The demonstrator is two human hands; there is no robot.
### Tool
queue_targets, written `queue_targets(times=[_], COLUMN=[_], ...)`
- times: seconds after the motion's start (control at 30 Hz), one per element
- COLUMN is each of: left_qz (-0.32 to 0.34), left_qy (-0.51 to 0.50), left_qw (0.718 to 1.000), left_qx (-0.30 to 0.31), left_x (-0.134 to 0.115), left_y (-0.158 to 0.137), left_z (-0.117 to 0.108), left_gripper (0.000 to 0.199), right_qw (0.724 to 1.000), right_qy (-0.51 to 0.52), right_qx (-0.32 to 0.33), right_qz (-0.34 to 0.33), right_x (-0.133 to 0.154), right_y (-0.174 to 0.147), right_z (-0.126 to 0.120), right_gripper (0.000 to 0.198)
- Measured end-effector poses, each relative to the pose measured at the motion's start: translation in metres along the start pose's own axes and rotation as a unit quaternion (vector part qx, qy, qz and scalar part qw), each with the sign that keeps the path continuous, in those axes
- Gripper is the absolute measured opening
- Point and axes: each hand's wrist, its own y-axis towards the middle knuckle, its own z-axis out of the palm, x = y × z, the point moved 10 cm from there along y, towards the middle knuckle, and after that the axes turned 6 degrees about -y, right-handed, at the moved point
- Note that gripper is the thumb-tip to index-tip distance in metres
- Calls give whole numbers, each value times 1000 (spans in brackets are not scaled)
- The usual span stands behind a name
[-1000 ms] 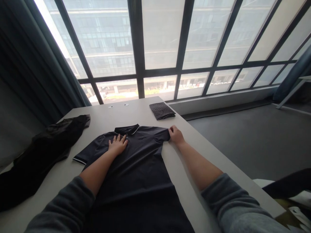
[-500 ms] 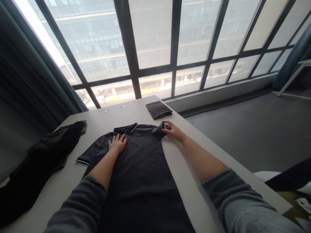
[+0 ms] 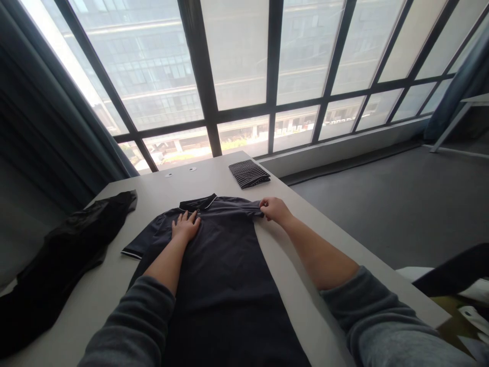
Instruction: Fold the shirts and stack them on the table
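Hazy daylight glares through the windows (image 3: 239, 56), foreground dim.

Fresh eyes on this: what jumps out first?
A dark shirt lies spread over the white table, left grip flat near its collar, right grip pinching its sleeve. Behind, bright windows stretch across the top of the picture. A folded striped cloth sits near the table's far right corner.

The shirt (image 3: 225, 275) lies on the table (image 3: 206, 178); around its middle: left hand (image 3: 184, 228) flat on it at eleven o'clock, right hand (image 3: 275, 210) pinching its sleeve (image 3: 252, 208) at two, folded striped cloth (image 3: 249, 174) at one, black garment (image 3: 80, 244) at nine, window (image 3: 242, 61) at twelve.
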Motion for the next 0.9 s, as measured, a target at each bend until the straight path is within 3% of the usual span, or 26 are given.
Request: queue_targets(times=[0.07,0.1,0.2,0.27,0.4,0.63,0.8,0.9], left_qz=[1,2,2,3,3,-21,-10,4], left_qy=[-3,-4,-6,-7,-7,5,19,30], left_qw=[1000,1000,1000,1000,1000,1000,999,999], left_qx=[-4,-5,-10,-13,-14,-1,24,37], left_x=[0,1,1,1,1,2,7,29], left_y=[1,1,1,2,1,1,4,3], left_z=[1,1,2,3,2,6,9,2], left_gripper=[74,74,74,73,74,74,71,69], right_qw=[995,992,985,980,974,975,977,977], right_qy=[-89,-123,-159,-167,-184,-206,-206,-205], right_qx=[49,40,-59,-88,-7,3,40,53], right_qz=[6,6,-16,-56,-132,-83,-31,10], right_x=[1,4,18,28,37,15,-10,-24], right_y=[-4,-5,-7,-8,-5,2,8,13], right_z=[5,3,-10,-5,30,35,47,52], right_gripper=[17,18,30,36,47,38,68,74])
